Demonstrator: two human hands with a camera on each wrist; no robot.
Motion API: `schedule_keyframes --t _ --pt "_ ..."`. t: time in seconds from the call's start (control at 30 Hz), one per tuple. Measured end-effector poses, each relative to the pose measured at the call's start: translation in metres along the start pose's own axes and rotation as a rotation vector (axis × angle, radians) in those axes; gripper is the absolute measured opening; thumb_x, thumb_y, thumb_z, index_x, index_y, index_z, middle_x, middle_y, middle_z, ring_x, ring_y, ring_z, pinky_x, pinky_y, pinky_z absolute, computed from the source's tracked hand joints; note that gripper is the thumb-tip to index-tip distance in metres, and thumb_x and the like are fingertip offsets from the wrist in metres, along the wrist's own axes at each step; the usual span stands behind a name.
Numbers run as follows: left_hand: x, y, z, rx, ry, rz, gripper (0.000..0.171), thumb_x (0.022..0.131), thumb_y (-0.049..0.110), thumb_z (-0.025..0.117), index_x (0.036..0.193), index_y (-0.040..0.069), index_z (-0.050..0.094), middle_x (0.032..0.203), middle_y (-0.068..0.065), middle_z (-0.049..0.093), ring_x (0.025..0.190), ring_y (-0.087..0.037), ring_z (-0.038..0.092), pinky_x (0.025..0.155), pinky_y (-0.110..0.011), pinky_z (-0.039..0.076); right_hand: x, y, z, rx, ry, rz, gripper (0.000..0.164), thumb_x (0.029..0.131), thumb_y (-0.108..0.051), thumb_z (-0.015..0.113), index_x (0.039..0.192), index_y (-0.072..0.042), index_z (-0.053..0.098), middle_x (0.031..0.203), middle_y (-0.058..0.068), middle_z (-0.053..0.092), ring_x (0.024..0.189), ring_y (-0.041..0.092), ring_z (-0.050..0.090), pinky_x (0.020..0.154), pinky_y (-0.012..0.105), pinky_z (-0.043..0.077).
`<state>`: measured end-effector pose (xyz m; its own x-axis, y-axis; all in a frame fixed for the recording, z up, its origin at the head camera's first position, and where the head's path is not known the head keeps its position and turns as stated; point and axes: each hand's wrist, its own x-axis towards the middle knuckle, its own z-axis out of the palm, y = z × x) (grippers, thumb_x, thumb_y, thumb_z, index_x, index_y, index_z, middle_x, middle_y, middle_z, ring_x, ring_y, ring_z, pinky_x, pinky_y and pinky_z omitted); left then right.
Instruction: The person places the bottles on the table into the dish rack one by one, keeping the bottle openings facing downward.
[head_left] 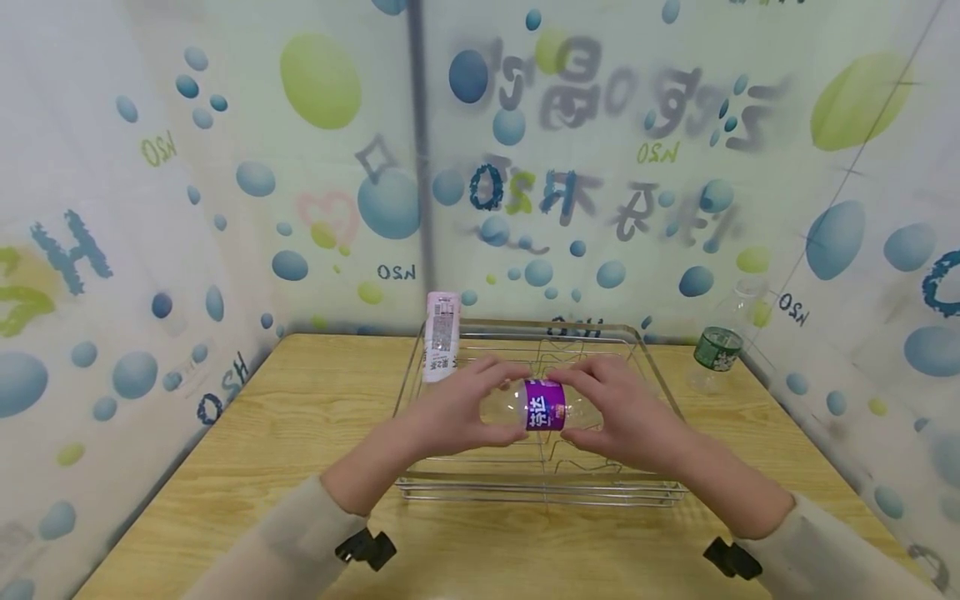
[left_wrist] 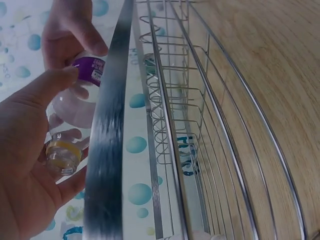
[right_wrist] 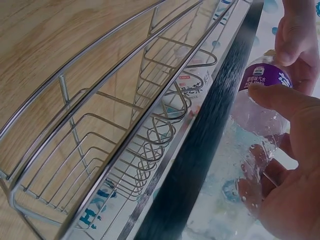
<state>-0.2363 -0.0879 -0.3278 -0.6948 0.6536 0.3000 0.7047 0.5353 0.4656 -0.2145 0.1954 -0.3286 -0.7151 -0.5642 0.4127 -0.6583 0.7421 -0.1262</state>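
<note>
Left hand (head_left: pixel 459 408) and right hand (head_left: pixel 636 414) are both curling round the purple-labelled clear plastic bottle (head_left: pixel 545 405), each opening only to its girth. Bottle is lying between them, over the wire rack (head_left: pixel 540 478), long axis running crosswise, left to right; neck is pointing into the left palm, base end toward the right. Neither hand is sitting clearly nearer. Farther back, a pink-and-white bottle (head_left: pixel 442 333) is showing at the rack's far left corner; a green-labelled bottle (head_left: pixel 717 348) is standing beyond, to the right.
</note>
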Motion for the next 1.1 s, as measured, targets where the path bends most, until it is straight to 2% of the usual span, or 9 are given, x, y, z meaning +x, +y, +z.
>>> schedule_keyframes --t 0.13,0.23,0.47,0.6,0.87,0.97,1.1 --pt "0.001 0.003 0.004 0.118 0.0 0.015 0.073 0.094 0.037 0.09 0.157 0.022 0.057 0.147 -0.005 0.064 0.124 -0.022 0.07 0.095 -0.039 0.065 0.001 -0.003 0.001 -0.011 -0.003 -0.012 0.071 0.085 -0.026 0.097 0.149 -0.014 0.067 0.132 0.008 0.067 0.127 0.031 0.061 0.105 0.054 0.059" --pt "0.001 0.002 0.006 0.172 0.001 0.016 0.075 0.092 0.039 0.091 0.157 0.023 0.058 0.147 -0.003 0.064 0.122 -0.02 0.071 0.093 -0.036 0.065 0.002 -0.004 0.001 -0.029 -0.011 -0.016 0.072 0.085 -0.027 0.097 0.15 -0.015 0.066 0.131 0.007 0.067 0.125 0.031 0.062 0.104 0.055 0.059" --pt "-0.001 0.0 0.008 0.183 0.001 0.015 0.072 0.092 0.034 0.092 0.155 0.021 0.06 0.147 -0.002 0.064 0.123 -0.02 0.071 0.096 -0.038 0.065 -0.001 -0.001 0.0 -0.066 -0.032 -0.041 0.079 0.085 -0.033 0.097 0.154 -0.016 0.062 0.135 0.008 0.067 0.127 0.033 0.063 0.106 0.058 0.058" --pt "-0.007 -0.007 0.005 0.147 0.016 0.002 0.071 0.091 0.03 0.093 0.153 0.019 0.061 0.147 -0.003 0.065 0.125 -0.023 0.07 0.1 -0.042 0.064 -0.004 0.008 -0.005 -0.003 -0.031 -0.019 0.083 0.086 -0.034 0.096 0.156 -0.013 0.058 0.143 0.013 0.063 0.133 0.037 0.061 0.109 0.06 0.057" --pt "-0.023 -0.031 0.0 -0.001 0.091 -0.034 0.069 0.088 0.024 0.094 0.149 0.019 0.064 0.137 0.0 0.068 0.122 -0.024 0.07 0.1 -0.043 0.063 -0.017 0.038 -0.017 0.206 -0.065 0.145 0.085 0.091 -0.039 0.092 0.162 -0.02 0.05 0.157 0.014 0.053 0.144 0.042 0.053 0.111 0.07 0.053" --pt "-0.027 -0.034 -0.003 -0.071 0.099 -0.047 0.069 0.088 0.023 0.093 0.151 0.02 0.063 0.136 0.0 0.069 0.123 -0.026 0.07 0.103 -0.048 0.062 -0.021 0.046 -0.015 0.245 -0.07 0.164 0.085 0.092 -0.04 0.091 0.163 -0.021 0.049 0.155 0.01 0.054 0.14 0.04 0.057 0.109 0.067 0.055" --pt "-0.031 -0.036 -0.005 -0.128 0.089 -0.066 0.069 0.091 0.024 0.092 0.152 0.021 0.061 0.136 0.0 0.068 0.125 -0.028 0.069 0.107 -0.055 0.06 -0.023 0.052 -0.012 0.311 -0.065 0.16 0.079 0.094 -0.036 0.089 0.161 -0.017 0.051 0.144 0.007 0.061 0.132 0.035 0.065 0.108 0.059 0.058"
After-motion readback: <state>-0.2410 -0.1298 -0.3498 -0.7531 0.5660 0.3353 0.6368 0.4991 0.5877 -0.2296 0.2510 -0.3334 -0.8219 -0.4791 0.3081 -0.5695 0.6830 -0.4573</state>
